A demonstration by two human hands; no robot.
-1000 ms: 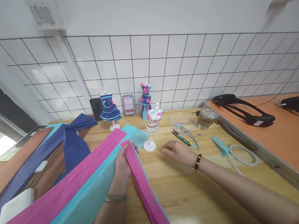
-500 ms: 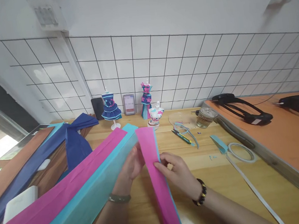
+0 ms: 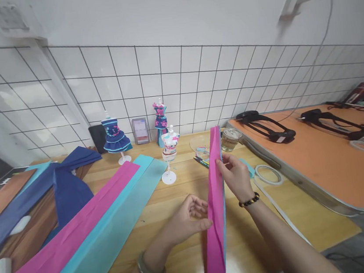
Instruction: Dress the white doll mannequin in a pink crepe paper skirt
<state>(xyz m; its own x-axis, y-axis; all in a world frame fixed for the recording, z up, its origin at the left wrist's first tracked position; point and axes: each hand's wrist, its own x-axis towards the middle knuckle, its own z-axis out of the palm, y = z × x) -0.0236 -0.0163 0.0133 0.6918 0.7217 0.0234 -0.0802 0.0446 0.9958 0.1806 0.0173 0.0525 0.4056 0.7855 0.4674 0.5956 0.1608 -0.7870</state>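
A long pink fabric strip (image 3: 215, 212) with a light-blue back edge stands raised over the table, running from its upper end down to the bottom of the view. My right hand (image 3: 238, 174) pinches its right side near the upper end, thumb on the pink face and fingers behind. My left hand (image 3: 190, 219) is beside the left edge lower down; its fingers are loosely curved and apart, and the thumb tip meets the strip's edge. To the left lie another pink strip (image 3: 88, 214) and wide turquoise fabric (image 3: 114, 233).
Dress forms stand at the back: one in a navy dress (image 3: 115, 136), one in pink and blue (image 3: 160, 121), one white (image 3: 170, 149). A glass cup (image 3: 231, 139), a tape roll (image 3: 269, 174) and an orange mat (image 3: 331, 167) are right. Navy fabric (image 3: 71, 190) lies left.
The held pink strip and both hands have moved right. My right hand has gone up near the strip's upper end; my left hand has come out from behind it. The view has turned right.
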